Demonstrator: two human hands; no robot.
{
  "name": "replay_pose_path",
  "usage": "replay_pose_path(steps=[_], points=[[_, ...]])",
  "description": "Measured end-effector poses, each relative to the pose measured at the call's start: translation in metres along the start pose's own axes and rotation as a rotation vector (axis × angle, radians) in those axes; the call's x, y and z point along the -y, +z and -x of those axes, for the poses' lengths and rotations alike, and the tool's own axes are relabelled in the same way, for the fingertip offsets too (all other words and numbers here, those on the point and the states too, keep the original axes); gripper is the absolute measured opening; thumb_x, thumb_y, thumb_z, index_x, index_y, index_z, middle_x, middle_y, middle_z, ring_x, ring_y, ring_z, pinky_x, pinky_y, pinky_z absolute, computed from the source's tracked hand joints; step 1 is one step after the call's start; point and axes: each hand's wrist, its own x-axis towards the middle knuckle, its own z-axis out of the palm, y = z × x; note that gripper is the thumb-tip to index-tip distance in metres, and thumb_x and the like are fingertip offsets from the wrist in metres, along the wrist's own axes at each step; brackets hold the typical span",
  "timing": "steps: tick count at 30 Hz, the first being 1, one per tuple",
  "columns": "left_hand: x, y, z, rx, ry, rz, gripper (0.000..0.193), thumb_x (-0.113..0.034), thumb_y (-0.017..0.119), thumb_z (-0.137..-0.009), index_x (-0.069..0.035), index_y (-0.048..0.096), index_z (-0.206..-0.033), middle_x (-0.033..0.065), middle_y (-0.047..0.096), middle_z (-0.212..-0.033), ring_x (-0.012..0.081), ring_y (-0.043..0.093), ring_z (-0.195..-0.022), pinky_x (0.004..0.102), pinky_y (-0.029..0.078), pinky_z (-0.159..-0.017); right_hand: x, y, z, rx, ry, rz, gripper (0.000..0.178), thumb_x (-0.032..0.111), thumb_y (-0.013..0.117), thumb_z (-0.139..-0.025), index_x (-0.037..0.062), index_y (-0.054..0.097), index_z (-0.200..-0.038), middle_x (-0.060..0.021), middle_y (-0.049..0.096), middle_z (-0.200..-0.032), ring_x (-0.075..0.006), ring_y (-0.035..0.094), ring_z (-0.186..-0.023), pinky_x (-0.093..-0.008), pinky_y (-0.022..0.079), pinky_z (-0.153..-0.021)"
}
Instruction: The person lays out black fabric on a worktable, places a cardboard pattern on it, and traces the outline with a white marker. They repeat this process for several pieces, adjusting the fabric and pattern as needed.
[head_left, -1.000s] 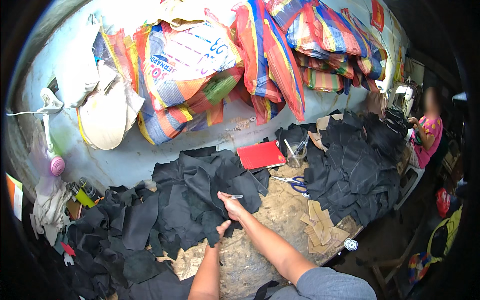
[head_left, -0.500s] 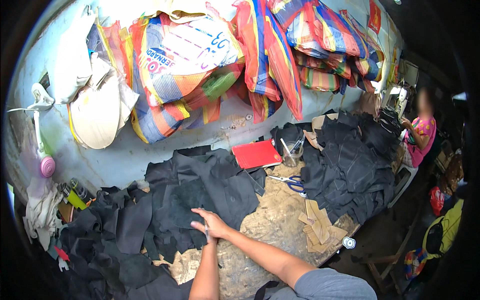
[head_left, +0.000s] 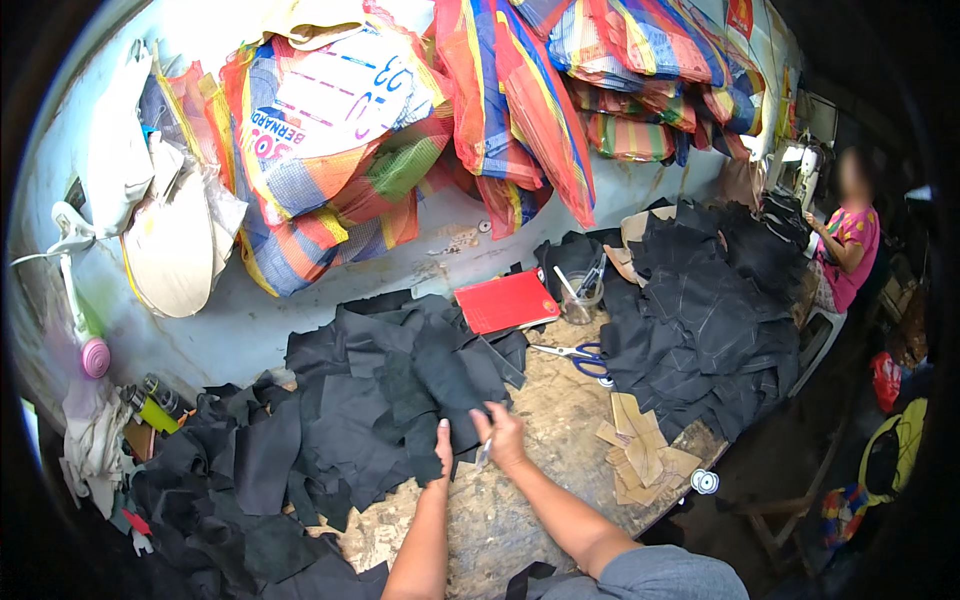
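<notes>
My right hand (head_left: 503,437) is closed, thumb and finger pinching the edge of a dark, curved black leather-like piece (head_left: 449,372). A slim pale pen-like tool (head_left: 484,456) is also in that hand, pointing down toward me. Close by on the left, my left hand (head_left: 442,462) is edge-on beside the black material, its thumb stretched up; its other fingers are mostly hidden. Beneath the raised piece spreads a loose heap of flat black pieces (head_left: 340,385) on the worn wooden table (head_left: 480,530).
Blue-handled scissors (head_left: 585,359), a red notebook (head_left: 507,303) and a clear tub of tools (head_left: 580,298) lie beyond my hands. Brown card templates (head_left: 640,450) and a stack of marked black pieces (head_left: 700,310) are to the right. A person (head_left: 850,240) sits at the far right.
My hands, touching before, have moved apart, the right one to the right. The black piece's right edge is now pinched and raised. The view has shifted slightly.
</notes>
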Motion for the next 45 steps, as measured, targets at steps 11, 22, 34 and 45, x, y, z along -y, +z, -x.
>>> replay_pose_path(steps=[11,22,34,45], points=[[-0.026,0.020,-0.014,0.134,0.231,-0.722,0.037,-0.027,0.060,-0.078,0.001,0.055,-0.103,0.0205,0.052,-0.118,0.0414,0.035,-0.124,0.0593,0.020,-0.100,-0.036,-0.006,-0.010,0.127,0.301,-0.017,0.024,0.010,0.073,-0.072,-0.0026,0.059,-0.086,-0.0136,0.062,-0.065,-0.0175,0.058,-0.054,-0.0297,0.046,-0.053],[0.008,-0.054,-0.064,-0.340,-0.566,1.157,0.040,-0.027,0.045,-0.091,0.005,0.054,-0.114,0.0120,0.058,-0.116,0.0262,0.056,-0.104,0.0376,0.042,-0.095,-0.027,-0.008,-0.011,0.117,0.353,0.034,0.022,0.017,0.062,-0.079,-0.0009,0.051,-0.083,-0.0211,0.056,-0.060,-0.0408,0.059,-0.062,-0.0458,0.046,-0.056],[-0.018,-0.154,-0.167,-0.405,0.315,0.650,0.034,-0.023,0.049,-0.089,0.005,0.056,-0.106,0.0074,0.056,-0.106,0.0195,0.054,-0.091,0.0323,0.043,-0.084,-0.016,-0.012,-0.012,-0.140,0.098,-0.170,0.019,0.010,0.057,-0.079,-0.0013,0.053,-0.094,-0.0219,0.058,-0.069,-0.0398,0.059,-0.063,-0.0431,0.046,-0.056],[-0.026,-0.005,-0.085,0.529,0.128,-0.702,0.071,-0.004,0.050,-0.074,-0.023,0.032,-0.141,0.0123,0.023,-0.149,0.0428,0.014,-0.137,0.0715,0.003,-0.099,-0.010,-0.031,-0.024,-0.145,0.308,-0.051,0.015,0.011,0.058,-0.079,-0.0005,0.049,-0.083,-0.0137,0.045,-0.052,-0.0267,0.049,-0.045,-0.0377,0.040,-0.046]])
